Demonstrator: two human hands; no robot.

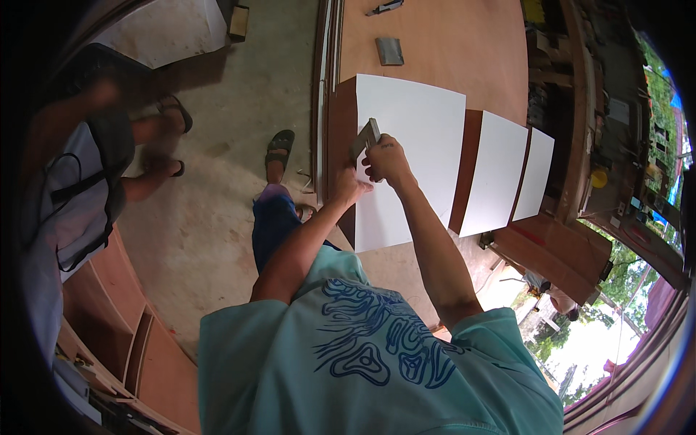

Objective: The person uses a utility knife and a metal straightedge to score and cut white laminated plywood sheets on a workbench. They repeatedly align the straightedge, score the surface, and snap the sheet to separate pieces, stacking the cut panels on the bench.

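A box-like wooden piece with a white face (pixel 413 156) and a reddish-brown side lies in front of me. My right hand (pixel 388 158) is closed around a flat grey-brown tool with a pale straight edge (pixel 367 135). That tool stands tilted by the near-left edge of the white face; its exact kind is unclear. Just below it, my left hand (pixel 349 187) touches the same edge, a digit stretched over the white surface. The other left fingers are hidden along the brown side.
Two more white-faced pieces (pixel 495 174) (pixel 533 174) stand to the right. On the brown board (pixel 435 36) lie a grey rectangular piece (pixel 390 51) and a dark cutter-like tool (pixel 385 7). Another person (pixel 94 167) is at the left, near brown wooden cabinetry (pixel 109 304).
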